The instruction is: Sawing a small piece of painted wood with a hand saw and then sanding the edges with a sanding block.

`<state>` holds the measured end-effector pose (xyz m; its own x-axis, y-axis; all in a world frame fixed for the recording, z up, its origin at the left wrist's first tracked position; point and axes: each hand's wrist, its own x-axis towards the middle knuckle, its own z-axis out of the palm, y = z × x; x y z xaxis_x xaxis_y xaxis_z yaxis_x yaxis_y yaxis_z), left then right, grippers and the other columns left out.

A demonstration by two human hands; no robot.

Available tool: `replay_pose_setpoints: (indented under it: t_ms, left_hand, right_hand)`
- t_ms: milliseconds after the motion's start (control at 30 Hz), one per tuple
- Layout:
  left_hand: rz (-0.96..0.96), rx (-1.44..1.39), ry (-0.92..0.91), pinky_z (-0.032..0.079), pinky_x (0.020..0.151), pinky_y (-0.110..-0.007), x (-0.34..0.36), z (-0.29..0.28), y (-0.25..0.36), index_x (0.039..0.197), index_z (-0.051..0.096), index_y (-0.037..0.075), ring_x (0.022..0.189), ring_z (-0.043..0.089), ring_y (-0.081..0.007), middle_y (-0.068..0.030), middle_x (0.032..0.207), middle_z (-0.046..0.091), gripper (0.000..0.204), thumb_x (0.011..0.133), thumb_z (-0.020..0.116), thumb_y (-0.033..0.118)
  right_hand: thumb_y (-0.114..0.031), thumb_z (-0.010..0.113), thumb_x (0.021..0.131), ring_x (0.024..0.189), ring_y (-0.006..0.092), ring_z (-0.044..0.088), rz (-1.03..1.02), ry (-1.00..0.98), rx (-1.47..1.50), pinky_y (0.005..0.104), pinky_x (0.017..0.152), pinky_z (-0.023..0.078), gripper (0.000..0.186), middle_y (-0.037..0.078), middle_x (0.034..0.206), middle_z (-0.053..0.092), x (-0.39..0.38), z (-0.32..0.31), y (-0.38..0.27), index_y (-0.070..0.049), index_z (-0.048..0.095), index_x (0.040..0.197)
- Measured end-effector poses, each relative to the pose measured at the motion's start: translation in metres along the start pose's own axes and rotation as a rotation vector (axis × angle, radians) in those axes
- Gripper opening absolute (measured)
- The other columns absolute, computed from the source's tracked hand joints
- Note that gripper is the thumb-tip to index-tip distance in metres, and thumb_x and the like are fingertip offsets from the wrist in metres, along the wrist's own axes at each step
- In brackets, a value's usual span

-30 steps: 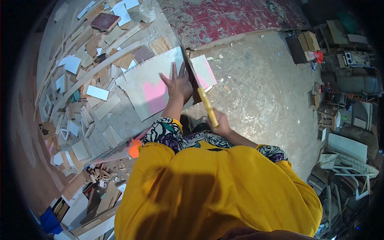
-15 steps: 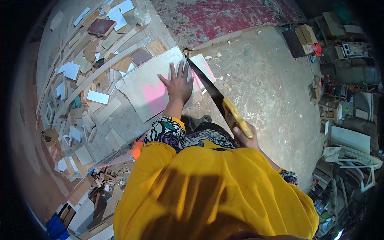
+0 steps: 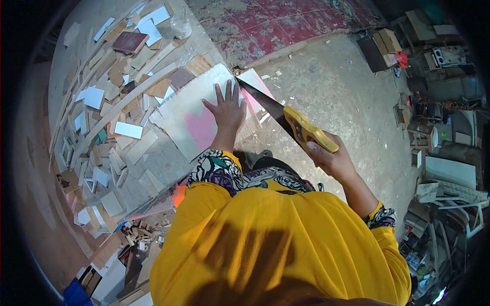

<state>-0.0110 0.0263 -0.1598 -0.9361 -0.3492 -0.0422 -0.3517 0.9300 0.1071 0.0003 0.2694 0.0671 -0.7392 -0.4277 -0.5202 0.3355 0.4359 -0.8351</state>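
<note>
My left hand lies flat with fingers spread on a pale wooden board that carries a faded pink patch. In my right hand is the yellow handle of a handsaw. Its dark blade slants up and left, and the tip meets the board's right edge close to my left fingertips. A smaller white and pink strip of board shows just beyond the blade. Whether it is still joined to the larger board, I cannot tell.
Many wood offcuts cover the work surface on the left. A clear plastic container stands at its back. Beyond is a red tiled floor. Cardboard boxes and stacked clutter line the right side. Wood chips dot the concrete floor.
My right hand has come up and outward, bringing more of the forearm into view, and the saw has a flatter slant. My left hand keeps pressing on the board.
</note>
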Motion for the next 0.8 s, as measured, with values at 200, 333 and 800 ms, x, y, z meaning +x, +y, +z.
replay_pose_setpoints:
  t_ms: [200, 333, 800]
  left_hand:
    - [0.034, 0.032, -0.029, 0.008, 0.095, -0.076, -0.003, -0.003, 0.005, 0.145, 0.022, 0.025, 0.140, 0.008, -0.0321, 0.0023, 0.153, 0.012, 0.060, 0.091, 0.036, 0.046]
    - [0.021, 0.035, -0.030, 0.009, 0.094, -0.077, 0.002, 0.003, 0.001, 0.145, 0.021, 0.027, 0.141, 0.007, -0.0313, 0.0042, 0.153, 0.011, 0.059, 0.092, 0.034, 0.048]
    - [0.056, 0.033, -0.034, 0.009, 0.096, -0.076, -0.003, -0.009, 0.007, 0.145, 0.022, 0.027, 0.141, 0.007, -0.0304, 0.0053, 0.153, 0.013, 0.057, 0.093, 0.033, 0.047]
  right_hand:
    - [-0.029, 0.065, 0.083, 0.049, 0.0086, 0.048, 0.016, 0.109, -0.038, 0.0248, 0.043, 0.039, 0.029, 0.001, 0.060, 0.051, 0.033, 0.009, 0.001, -0.001, 0.061, 0.088]
    - [-0.026, 0.065, 0.084, 0.048, 0.0094, 0.047, -0.086, 0.024, -0.179, 0.0253, 0.044, 0.039, 0.026, 0.001, 0.061, 0.052, 0.046, 0.031, -0.003, -0.001, 0.061, 0.087]
    - [-0.028, 0.066, 0.081, 0.043, 0.0116, 0.047, -0.056, 0.074, -0.020, 0.0281, 0.041, 0.039, 0.031, 0.004, 0.056, 0.052, 0.113, 0.040, 0.028, 0.002, 0.063, 0.088]
